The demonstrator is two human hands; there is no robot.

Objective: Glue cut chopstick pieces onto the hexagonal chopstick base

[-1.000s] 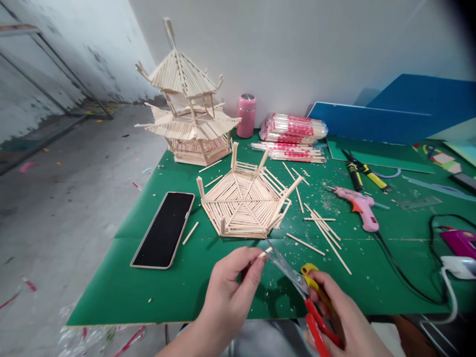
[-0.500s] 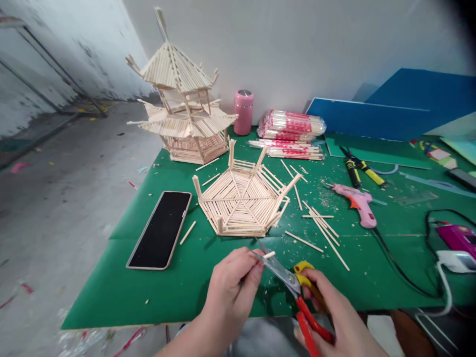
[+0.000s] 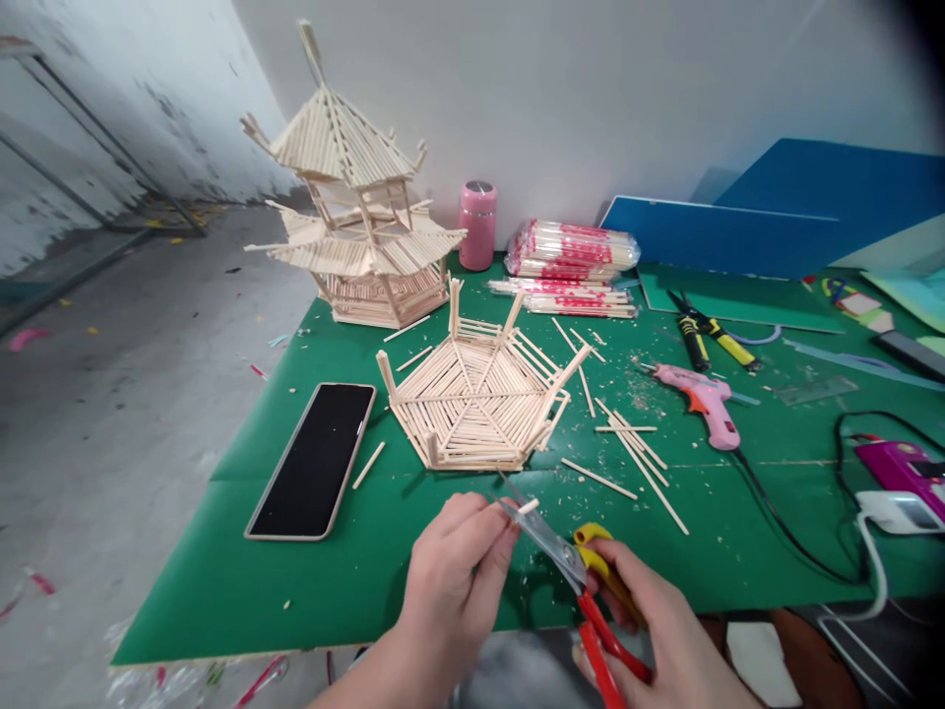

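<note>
My left hand [image 3: 450, 576] pinches a short wooden stick [image 3: 526, 507] at the near edge of the green mat [image 3: 346, 581]. My right hand [image 3: 668, 640] grips red and yellow scissors [image 3: 572, 566], whose blades meet the stick right beside my left fingertips. Just beyond my hands lies a hexagonal frame of sticks [image 3: 476, 399] with short posts standing at its corners. Loose sticks [image 3: 635, 448] lie to the right of the frame.
A finished stick pagoda [image 3: 354, 217] stands at the back left, a pink cup [image 3: 477, 225] and packs of sticks [image 3: 572, 256] behind. A phone [image 3: 314, 458] lies left. A pink glue gun [image 3: 701, 399], pliers [image 3: 705, 335], cables and blue boards [image 3: 738, 236] occupy the right.
The scissor blades have closed in on the stick, which now pokes out just past them. Both hands stay at the mat's near edge; the view has shifted slightly.
</note>
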